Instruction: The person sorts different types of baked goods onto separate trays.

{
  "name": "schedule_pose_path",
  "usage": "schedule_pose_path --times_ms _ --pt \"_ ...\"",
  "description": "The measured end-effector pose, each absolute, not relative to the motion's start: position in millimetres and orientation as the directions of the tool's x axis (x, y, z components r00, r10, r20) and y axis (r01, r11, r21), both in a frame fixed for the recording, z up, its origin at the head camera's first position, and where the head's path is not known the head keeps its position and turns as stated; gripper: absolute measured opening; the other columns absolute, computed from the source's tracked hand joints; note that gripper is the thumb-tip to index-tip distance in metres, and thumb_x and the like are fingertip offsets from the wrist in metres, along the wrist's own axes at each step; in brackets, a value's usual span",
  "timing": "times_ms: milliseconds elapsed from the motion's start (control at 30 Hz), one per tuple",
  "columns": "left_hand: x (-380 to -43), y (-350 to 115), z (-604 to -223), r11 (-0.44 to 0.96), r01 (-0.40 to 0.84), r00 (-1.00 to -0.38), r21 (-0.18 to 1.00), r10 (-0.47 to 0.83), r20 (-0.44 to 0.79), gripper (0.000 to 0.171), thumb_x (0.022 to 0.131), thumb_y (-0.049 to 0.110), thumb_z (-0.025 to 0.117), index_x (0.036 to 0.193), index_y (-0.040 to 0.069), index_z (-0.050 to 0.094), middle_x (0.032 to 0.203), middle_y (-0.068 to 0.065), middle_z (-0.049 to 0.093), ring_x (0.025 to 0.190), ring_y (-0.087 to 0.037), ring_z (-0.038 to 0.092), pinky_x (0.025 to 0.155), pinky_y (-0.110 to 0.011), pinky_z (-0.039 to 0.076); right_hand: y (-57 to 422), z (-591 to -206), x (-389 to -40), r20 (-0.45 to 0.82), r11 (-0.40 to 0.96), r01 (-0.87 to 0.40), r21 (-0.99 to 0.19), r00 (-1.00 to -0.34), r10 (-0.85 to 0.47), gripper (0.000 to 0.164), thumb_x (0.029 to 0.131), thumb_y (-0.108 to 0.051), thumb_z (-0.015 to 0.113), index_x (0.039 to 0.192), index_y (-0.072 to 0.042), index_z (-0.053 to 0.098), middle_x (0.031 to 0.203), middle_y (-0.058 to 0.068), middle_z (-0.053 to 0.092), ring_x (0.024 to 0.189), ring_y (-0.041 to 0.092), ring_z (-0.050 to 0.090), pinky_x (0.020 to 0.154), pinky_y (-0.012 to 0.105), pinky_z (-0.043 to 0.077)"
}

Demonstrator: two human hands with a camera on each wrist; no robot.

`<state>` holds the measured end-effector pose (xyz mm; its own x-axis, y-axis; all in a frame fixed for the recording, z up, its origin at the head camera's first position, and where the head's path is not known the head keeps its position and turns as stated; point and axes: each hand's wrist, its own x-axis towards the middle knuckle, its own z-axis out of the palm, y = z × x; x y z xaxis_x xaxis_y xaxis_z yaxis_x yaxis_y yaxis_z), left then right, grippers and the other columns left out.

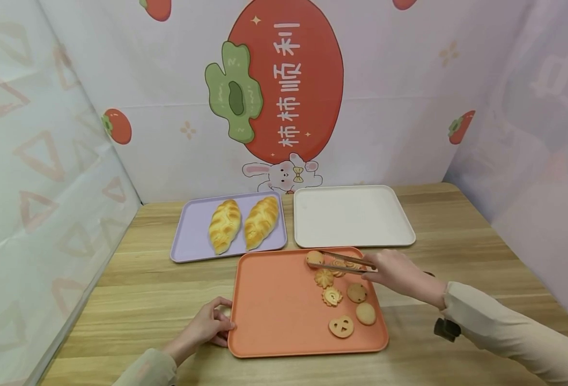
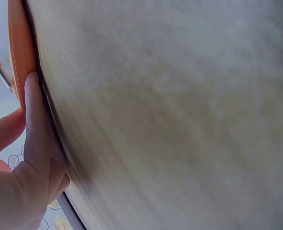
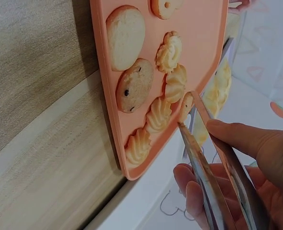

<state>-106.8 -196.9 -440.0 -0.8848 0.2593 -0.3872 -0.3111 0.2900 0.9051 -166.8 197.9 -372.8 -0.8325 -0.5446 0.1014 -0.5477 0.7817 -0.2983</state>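
An orange tray (image 1: 274,300) lies at the front with several cookies on its right side. My left hand (image 1: 211,324) pinches the tray's left edge, thumb at the rim and fingers against its outer side. In my right hand (image 1: 397,273) I grip metal tongs (image 3: 201,163). Their tips sit on either side of a round cookie with dark chips (image 3: 185,106) near the tray's far edge. Close by are swirl cookies (image 3: 158,115) and a flower-shaped cookie (image 1: 324,277). Nearer me lie another chip cookie (image 1: 357,292), a plain round cookie (image 1: 366,313) and a pretzel-shaped cookie (image 1: 341,326).
Behind the orange tray, a purple tray (image 1: 192,230) at left carries two braided bread loaves (image 1: 225,225). Beside it at right stands a white tray (image 1: 353,217). A printed cloth (image 1: 168,161) hangs behind the wooden table (image 1: 134,289), with more cloth at both sides.
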Motion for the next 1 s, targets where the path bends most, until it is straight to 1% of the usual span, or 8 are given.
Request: schedule_pose_path --times_ms 167,400,500,700,900,1000 --pt "-107.0 -197.2 -440.2 0.293 -0.308 -0.884 0.905 0.263 -0.386 0.046 0.077 -0.007 0.057 0.116 -0.011 0.033 0.071 -0.008 0.055 0.054 -0.014 0.058 0.047 -0.032 0.053 200.3 -371.6 -166.8 0.107 0.776 -0.553 -0.304 -0.829 -0.549 0.018 0.075 -0.015 0.069 0.088 -0.003 0.063 0.08 0.008 0.065 0.068 0.017 0.06 0.053 0.026 0.047" --pt "-106.3 -197.1 -440.0 0.294 -0.306 -0.885 0.905 0.262 -0.384 0.046 0.077 -0.006 0.058 0.116 -0.012 0.033 0.072 -0.009 0.055 0.054 -0.015 0.058 0.047 -0.032 0.053 202.0 -370.3 -167.8 0.122 0.772 -0.551 -0.316 -0.831 -0.543 0.02 0.076 -0.014 0.068 0.091 -0.002 0.064 0.082 0.008 0.065 0.07 0.02 0.061 0.054 0.027 0.049" --pt "-106.4 -196.9 -439.9 0.291 -0.308 -0.885 0.906 0.262 -0.385 0.046 0.077 -0.006 0.058 0.116 -0.012 0.033 0.072 -0.009 0.055 0.054 -0.015 0.059 0.047 -0.033 0.053 202.6 -370.2 -169.8 0.13 0.772 -0.547 -0.325 -0.834 -0.536 0.021 0.076 -0.014 0.067 0.093 -0.001 0.064 0.082 0.008 0.065 0.069 0.019 0.061 0.053 0.027 0.048" --pt "-106.9 -196.6 -440.3 0.28 -0.312 -0.883 0.908 0.267 -0.386 0.046 0.077 -0.006 0.057 0.116 -0.011 0.033 0.071 -0.009 0.055 0.054 -0.015 0.059 0.048 -0.033 0.053 203.8 -370.5 -176.9 0.177 0.779 -0.555 -0.293 -0.832 -0.526 0.02 0.075 -0.015 0.068 0.089 0.0 0.064 0.071 0.003 0.062 0.057 0.009 0.053 0.047 0.022 0.041" --pt "-106.8 -197.3 -441.4 0.277 -0.305 -0.885 0.911 0.27 -0.379 0.046 0.077 -0.006 0.058 0.116 -0.012 0.033 0.071 -0.008 0.055 0.054 -0.015 0.059 0.047 -0.032 0.053 203.6 -368.6 -187.3 0.194 0.775 -0.554 -0.306 -0.833 -0.519 0.022 0.076 -0.014 0.068 0.09 0.003 0.064 0.07 0.005 0.062 0.057 0.01 0.053 0.047 0.022 0.041" --pt "-107.2 -197.4 -441.5 0.281 -0.306 -0.885 0.91 0.268 -0.381 0.046 0.077 -0.006 0.058 0.116 -0.011 0.033 0.071 -0.009 0.055 0.054 -0.015 0.059 0.047 -0.032 0.053 203.1 -369.9 -193.3 0.196 0.779 -0.543 -0.314 -0.84 -0.506 0.021 0.076 -0.014 0.067 0.089 0.002 0.064 0.071 0.005 0.063 0.056 0.009 0.052 0.047 0.022 0.04"
